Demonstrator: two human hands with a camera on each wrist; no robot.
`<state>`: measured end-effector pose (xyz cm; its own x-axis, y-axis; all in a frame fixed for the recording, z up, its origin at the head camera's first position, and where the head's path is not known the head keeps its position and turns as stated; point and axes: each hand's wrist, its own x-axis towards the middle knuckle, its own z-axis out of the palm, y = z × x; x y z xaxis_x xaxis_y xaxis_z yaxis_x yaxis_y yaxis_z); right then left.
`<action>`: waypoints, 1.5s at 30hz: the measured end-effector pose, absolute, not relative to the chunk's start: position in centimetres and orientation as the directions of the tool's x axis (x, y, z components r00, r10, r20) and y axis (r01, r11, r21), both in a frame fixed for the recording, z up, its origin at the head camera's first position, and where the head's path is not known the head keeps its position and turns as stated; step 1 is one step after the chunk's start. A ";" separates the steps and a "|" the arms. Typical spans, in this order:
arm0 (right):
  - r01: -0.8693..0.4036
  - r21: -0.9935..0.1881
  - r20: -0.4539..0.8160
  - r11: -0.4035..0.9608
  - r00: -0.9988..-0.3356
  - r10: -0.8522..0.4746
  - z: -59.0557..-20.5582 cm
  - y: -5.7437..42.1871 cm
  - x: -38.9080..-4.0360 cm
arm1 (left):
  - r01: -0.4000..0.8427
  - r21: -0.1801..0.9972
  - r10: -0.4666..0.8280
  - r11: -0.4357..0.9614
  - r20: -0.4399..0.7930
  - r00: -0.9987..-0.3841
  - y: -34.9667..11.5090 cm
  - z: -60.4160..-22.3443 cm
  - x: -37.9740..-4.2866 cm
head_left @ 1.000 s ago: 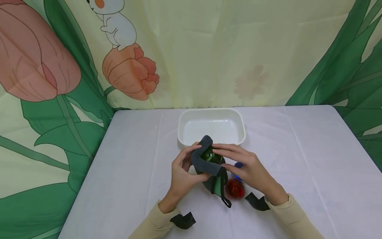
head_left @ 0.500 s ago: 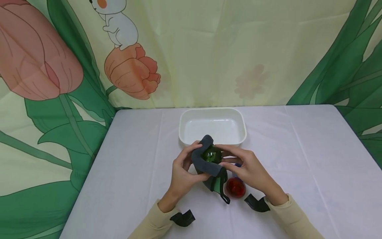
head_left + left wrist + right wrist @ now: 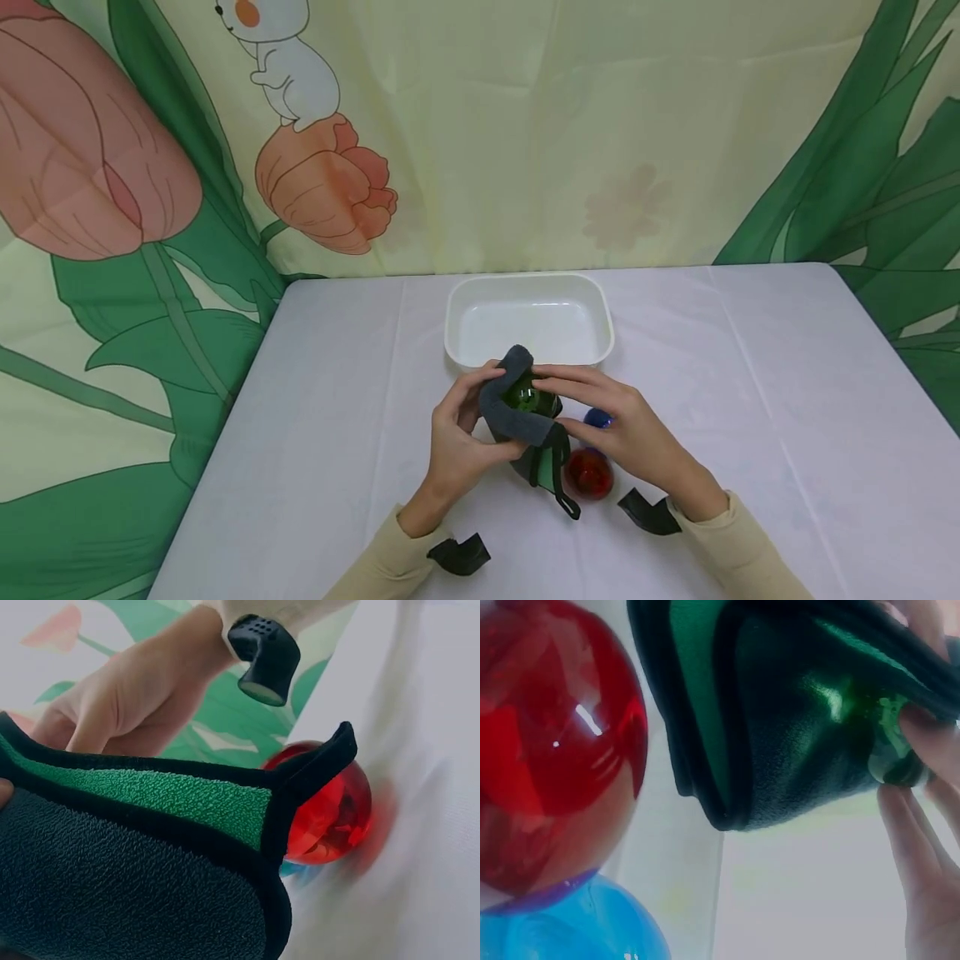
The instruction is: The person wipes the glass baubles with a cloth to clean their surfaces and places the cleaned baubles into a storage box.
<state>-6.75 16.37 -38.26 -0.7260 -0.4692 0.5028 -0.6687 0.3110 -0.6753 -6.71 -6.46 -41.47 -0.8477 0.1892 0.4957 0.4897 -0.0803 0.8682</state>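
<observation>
My left hand (image 3: 459, 433) grips a dark grey cloth (image 3: 517, 423) with black edging, a green inner side and a black loop hanging down. The cloth wraps the left side of a clear green ball (image 3: 529, 397). From the right, my right hand (image 3: 630, 425) holds that ball between its fingers and thumb. In the right wrist view, fingertips touch the green ball (image 3: 891, 754) beside the cloth (image 3: 787, 742). A clear red ball (image 3: 590, 474) rests on the table just right of the hanging loop. Behind it sits a blue ball (image 3: 597, 418), partly hidden by the right hand.
A white rectangular tray (image 3: 456, 333) stands on the white-covered table (image 3: 337, 400), just beyond the hands. Black wrist pieces (image 3: 459, 554) show at both sleeves. A printed curtain (image 3: 525, 150) hangs behind the table's far edge.
The right fingers bent and shifted on the green ball half a second ago, baring more of it; now they stretch over it again. The left hand keeps its grip on the cloth.
</observation>
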 end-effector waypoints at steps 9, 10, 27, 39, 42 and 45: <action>-0.703 -0.651 0.558 0.287 -0.699 -0.447 -38.0 16.5 -7.0 | 0.487 0.868 0.221 -0.092 0.495 -0.840 -6.2 -41.0 -7.1; -0.700 -0.658 0.558 0.279 -0.701 -0.443 -38.0 16.5 -7.0 | 0.485 0.870 0.225 -0.094 0.493 -0.841 -6.2 -41.0 -7.1; -0.624 -0.753 0.500 0.207 -0.748 -0.437 -38.2 15.8 -7.9 | 0.482 0.868 0.209 -0.116 0.496 -0.843 -6.8 -41.0 -7.7; -0.734 -0.602 0.557 0.314 -0.668 -0.494 -37.6 15.8 -7.9 | 0.453 0.886 0.195 -0.099 0.464 -0.864 -6.6 -41.5 -7.6; -0.752 -0.591 0.591 0.291 -0.650 -0.478 -37.6 15.5 -8.1 | 0.455 0.887 0.199 -0.080 0.461 -0.865 -6.8 -41.3 -7.6; -0.751 -0.597 0.603 0.283 -0.653 -0.459 -37.7 15.2 -8.2 | 0.462 0.884 0.208 -0.073 0.467 -0.860 -7.0 -41.1 -7.7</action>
